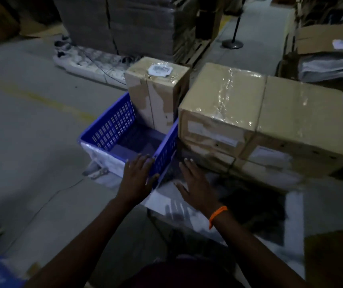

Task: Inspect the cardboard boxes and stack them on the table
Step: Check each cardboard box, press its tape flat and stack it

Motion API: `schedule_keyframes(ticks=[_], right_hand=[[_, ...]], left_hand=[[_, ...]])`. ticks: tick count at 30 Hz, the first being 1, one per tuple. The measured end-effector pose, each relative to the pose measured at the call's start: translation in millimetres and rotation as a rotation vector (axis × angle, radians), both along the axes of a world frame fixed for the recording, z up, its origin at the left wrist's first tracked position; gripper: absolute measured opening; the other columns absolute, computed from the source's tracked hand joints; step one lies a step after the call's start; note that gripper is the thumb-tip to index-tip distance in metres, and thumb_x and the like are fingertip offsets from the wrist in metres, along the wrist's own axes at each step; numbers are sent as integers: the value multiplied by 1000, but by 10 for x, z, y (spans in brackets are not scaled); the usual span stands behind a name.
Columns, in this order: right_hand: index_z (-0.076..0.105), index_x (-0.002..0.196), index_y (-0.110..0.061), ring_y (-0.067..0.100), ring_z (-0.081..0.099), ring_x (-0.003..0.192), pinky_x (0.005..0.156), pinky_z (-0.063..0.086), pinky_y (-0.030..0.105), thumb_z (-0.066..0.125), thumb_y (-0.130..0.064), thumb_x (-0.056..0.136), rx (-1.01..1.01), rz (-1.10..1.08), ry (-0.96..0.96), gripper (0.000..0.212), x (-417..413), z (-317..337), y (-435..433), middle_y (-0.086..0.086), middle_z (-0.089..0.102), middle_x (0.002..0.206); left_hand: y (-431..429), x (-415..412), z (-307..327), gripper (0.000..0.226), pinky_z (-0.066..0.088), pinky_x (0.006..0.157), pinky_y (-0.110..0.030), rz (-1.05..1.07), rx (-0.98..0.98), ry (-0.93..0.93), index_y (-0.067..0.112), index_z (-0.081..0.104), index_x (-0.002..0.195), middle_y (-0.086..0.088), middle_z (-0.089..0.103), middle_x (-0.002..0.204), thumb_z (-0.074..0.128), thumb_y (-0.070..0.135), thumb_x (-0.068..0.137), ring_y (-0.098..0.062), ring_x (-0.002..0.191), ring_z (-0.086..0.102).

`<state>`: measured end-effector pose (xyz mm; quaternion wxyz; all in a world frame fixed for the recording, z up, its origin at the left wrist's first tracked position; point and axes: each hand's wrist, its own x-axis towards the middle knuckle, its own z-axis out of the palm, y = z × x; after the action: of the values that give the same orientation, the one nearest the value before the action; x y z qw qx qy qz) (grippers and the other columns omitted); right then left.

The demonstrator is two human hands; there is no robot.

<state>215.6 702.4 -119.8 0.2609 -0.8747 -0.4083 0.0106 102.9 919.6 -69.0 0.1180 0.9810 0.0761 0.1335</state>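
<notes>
Here both open hands [139,179] [195,183], grip empty, flank the blue crate [112,125] beside taped boxes [266,113].

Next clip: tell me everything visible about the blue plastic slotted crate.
The blue plastic slotted crate is rectangular and open-topped, with rows of narrow vertical slots in its walls. It sits upright, left of the stacked tape-sealed cardboard boxes. One tall cardboard box with a white label stands at its far end, apparently inside it; otherwise it looks empty. Clear or white plastic film wraps its near outer wall. The left hand, open, rests at the crate's near corner rim.
</notes>
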Motion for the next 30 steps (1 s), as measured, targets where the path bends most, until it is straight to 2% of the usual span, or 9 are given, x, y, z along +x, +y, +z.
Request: schedule_keyframes(ticks=[2, 5, 10, 14, 17, 20, 24, 28, 30], right_hand=[[32, 161, -7, 31, 20, 158, 126, 21, 44, 48, -51, 105, -18, -26, -5, 72, -267, -32, -253, 16, 27, 168], [38, 159, -8, 34, 29, 155, 123, 23, 47, 45, -53, 104, -31, -63, -33, 72, -729, -154, -709, 20, 36, 164], [38, 158, -4, 44, 37, 149, 117, 36, 61, 41, -49, 98, -213, -55, 62, 74, -1336, -355, -1644, 26, 39, 161], [42, 156, -8, 41, 37, 150, 116, 36, 60, 42, -52, 94, -333, -94, 9, 76, -1502, -469, -2353, 23, 40, 161], [42, 155, -9, 33, 25, 151, 119, 22, 54, 44, -56, 93, -369, -183, -26, 78, -1503, -538, -2888, 22, 41, 161], [40, 157, -8, 36, 25, 152, 118, 31, 59, 43, -55, 95, -359, -288, -44, 78, -1448, -534, -3517, 24, 39, 161], [31, 162, -12, 36, 22, 156, 122, 21, 59, 41, -57, 100, -252, -526, -65, 77, -1276, -449, -4508, 19, 26, 168], [24, 164, -13, 32, 11, 160, 126, 9, 54, 44, -57, 102, -159, -759, -58, 79, -1126, -290, -5779, 15, 15, 172], [22, 165, -15, 31, 10, 161, 126, 11, 55, 41, -59, 102, -130, -875, -52, 79, -1050, -237, -6434, 12, 14, 173]], left_hand=[[-265, -256, -81, 63, 30, 113, -62, 10, 28, -9, 11, 47, 150, -15, 42, 157, 46, 50, 100, -39, 147, 36], [-790, -657, -311, 65, 27, 114, -64, 3, 43, -45, 12, 48, 150, -16, 38, 160, 48, 51, 99, -40, 148, 33], [-1752, -1224, -706, 71, 22, 117, -62, 26, -40, 203, 16, 47, 151, -14, 35, 162, 30, 63, 101, -37, 151, 28], [-2421, -1336, -752, 64, 30, 113, -66, -109, -46, 220, 10, 51, 147, -22, 44, 155, 54, 49, 97, -45, 143, 40], [-2848, -1242, -767, 65, 35, 109, -70, -149, -50, 295, 13, 45, 149, -21, 43, 156, 52, 48, 95, -43, 144, 40], [-3376, -1009, -714, 66, 34, 109, -70, -230, -32, 372, 13, 48, 149, -19, 42, 157, 41, 52, 97, -42, 145, 39], [-4264, -468, -645, 72, 30, 112, -69, -376, 32, 375, 16, 46, 151, -17, 42, 158, 16, 63, 104, -38, 146, 36], [-5516, 117, -537, 75, 32, 112, -67, -533, 34, 388, 16, 46, 151, -14, 41, 159, 15, 64, 103, -38, 148, 35], [-6206, 363, -471, 73, 31, 114, -67, -660, 43, 376, 17, 42, 154, -13, 37, 161, 17, 64, 103, -37, 150, 32]])
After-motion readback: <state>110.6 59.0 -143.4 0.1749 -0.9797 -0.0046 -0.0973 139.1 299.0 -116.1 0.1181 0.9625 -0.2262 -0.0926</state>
